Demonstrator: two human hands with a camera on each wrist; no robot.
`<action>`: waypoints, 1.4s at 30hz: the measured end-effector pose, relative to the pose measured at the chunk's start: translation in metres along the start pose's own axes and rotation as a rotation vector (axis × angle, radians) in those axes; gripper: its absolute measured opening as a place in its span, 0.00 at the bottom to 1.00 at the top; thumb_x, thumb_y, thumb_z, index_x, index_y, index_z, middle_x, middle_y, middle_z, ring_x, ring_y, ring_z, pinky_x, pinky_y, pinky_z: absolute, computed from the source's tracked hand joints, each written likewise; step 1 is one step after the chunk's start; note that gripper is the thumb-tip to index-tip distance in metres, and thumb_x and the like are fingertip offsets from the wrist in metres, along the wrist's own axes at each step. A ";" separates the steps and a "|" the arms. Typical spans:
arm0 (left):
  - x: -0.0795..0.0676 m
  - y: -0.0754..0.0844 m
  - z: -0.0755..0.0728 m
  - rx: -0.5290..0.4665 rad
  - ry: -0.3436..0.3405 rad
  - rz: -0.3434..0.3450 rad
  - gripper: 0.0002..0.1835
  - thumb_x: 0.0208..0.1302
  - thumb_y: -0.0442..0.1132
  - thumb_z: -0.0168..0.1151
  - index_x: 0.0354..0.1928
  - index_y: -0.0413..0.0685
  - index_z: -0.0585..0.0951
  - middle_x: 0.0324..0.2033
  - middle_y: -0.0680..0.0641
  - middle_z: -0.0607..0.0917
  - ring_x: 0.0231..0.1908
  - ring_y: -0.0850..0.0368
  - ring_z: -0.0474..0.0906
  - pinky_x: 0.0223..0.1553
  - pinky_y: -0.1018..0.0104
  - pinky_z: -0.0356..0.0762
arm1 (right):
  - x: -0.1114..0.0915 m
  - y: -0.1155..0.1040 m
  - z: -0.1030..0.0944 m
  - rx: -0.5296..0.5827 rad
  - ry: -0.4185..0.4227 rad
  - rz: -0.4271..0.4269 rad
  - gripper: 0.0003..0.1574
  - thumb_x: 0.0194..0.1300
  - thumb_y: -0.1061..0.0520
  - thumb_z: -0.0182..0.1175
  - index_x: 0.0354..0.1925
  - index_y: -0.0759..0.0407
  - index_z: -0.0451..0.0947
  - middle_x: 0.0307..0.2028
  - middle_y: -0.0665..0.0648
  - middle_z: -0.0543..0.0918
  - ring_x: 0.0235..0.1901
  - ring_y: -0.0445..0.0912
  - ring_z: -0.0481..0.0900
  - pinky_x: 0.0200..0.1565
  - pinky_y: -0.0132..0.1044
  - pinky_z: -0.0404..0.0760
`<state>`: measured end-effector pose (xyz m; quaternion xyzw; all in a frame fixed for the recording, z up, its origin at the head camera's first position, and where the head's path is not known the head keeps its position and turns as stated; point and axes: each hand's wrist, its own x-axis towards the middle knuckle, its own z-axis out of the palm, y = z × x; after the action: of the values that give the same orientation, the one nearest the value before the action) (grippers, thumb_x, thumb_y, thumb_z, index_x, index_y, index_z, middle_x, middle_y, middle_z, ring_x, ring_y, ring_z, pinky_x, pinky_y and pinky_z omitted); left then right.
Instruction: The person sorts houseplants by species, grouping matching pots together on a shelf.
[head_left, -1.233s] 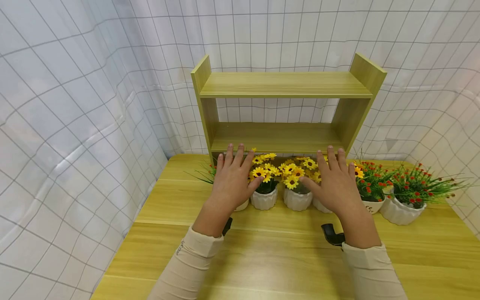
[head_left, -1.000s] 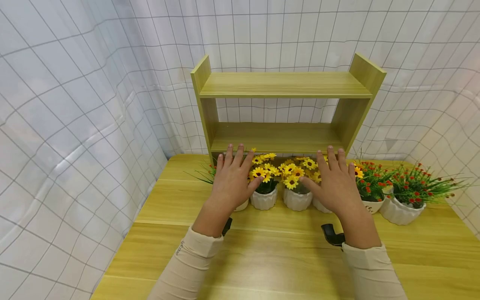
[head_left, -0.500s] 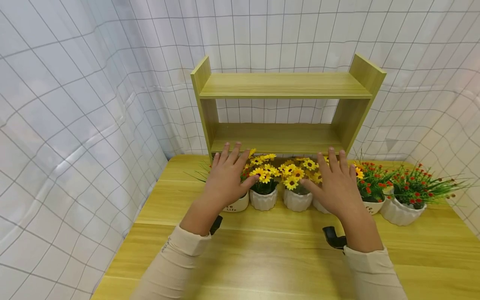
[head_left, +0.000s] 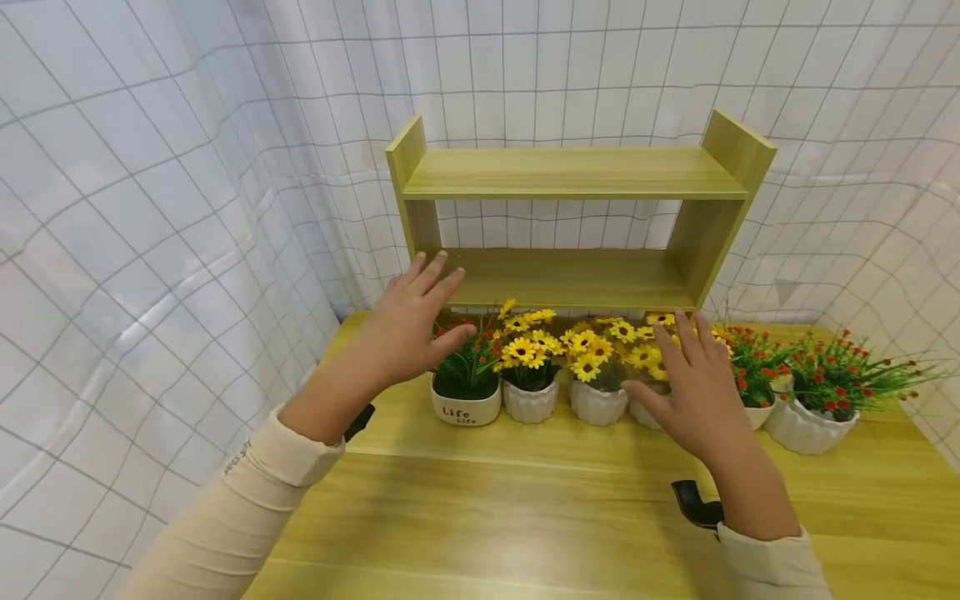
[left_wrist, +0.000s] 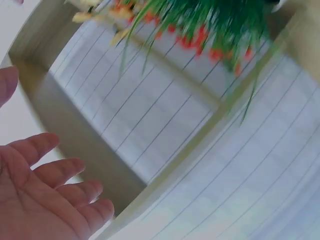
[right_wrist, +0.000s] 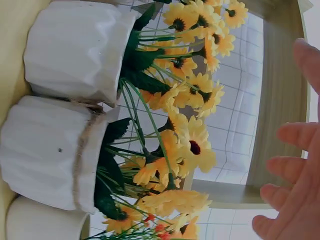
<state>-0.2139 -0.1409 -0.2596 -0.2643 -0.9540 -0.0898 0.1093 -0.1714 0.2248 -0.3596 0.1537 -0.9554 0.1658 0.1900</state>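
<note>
My left hand (head_left: 405, 325) is raised with fingers spread, left of and above an oval white pot (head_left: 467, 410) lettered "Life", which holds red flowers and grass. In the left wrist view its palm (left_wrist: 40, 195) is bare. Fingers apart, my right hand (head_left: 701, 400) hovers over the row's right part, partly hiding a yellow-flowered pot. The right wrist view has that hand (right_wrist: 300, 175) beside yellow flowers (right_wrist: 192, 95) in white ribbed pots (right_wrist: 75, 52), holding nothing. Between the hands stand two more ribbed pots, the left one (head_left: 531, 402) and the right one (head_left: 598, 404), with yellow flowers.
Behind the pots stands a two-tier wooden shelf (head_left: 573, 173). To the right are a white pot (head_left: 813, 429) of red flowers and another (head_left: 759, 414) partly behind my hand. All rest on the wooden table (head_left: 480, 508); a gridded white curtain (head_left: 540, 75) surrounds it.
My left hand has moved left and up, uncovering the "Life" pot. My right hand has shifted slightly right and down. The pots and shelf stay put.
</note>
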 end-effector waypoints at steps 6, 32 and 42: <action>0.015 -0.002 -0.045 0.018 0.121 0.015 0.40 0.70 0.56 0.59 0.75 0.41 0.61 0.76 0.37 0.52 0.75 0.38 0.41 0.72 0.44 0.43 | -0.013 0.001 0.008 0.080 0.149 -0.080 0.52 0.62 0.45 0.70 0.72 0.67 0.59 0.74 0.71 0.53 0.76 0.62 0.40 0.70 0.62 0.45; 0.054 -0.062 -0.011 -0.521 0.337 -0.413 0.38 0.72 0.52 0.55 0.76 0.45 0.57 0.72 0.44 0.64 0.68 0.44 0.65 0.64 0.49 0.66 | -0.056 0.001 0.056 0.453 0.423 0.217 0.35 0.61 0.64 0.69 0.65 0.67 0.71 0.65 0.64 0.72 0.62 0.61 0.70 0.55 0.18 0.62; 0.065 -0.061 0.005 -0.575 0.353 -0.421 0.34 0.72 0.53 0.54 0.74 0.47 0.62 0.66 0.44 0.72 0.64 0.45 0.70 0.58 0.52 0.74 | -0.065 -0.001 0.070 0.564 0.426 0.442 0.29 0.68 0.57 0.65 0.63 0.65 0.74 0.61 0.59 0.76 0.61 0.51 0.72 0.53 0.24 0.69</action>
<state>-0.3005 -0.1599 -0.2546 -0.0634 -0.8898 -0.4178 0.1722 -0.1357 0.2124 -0.4478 -0.0469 -0.8219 0.4859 0.2937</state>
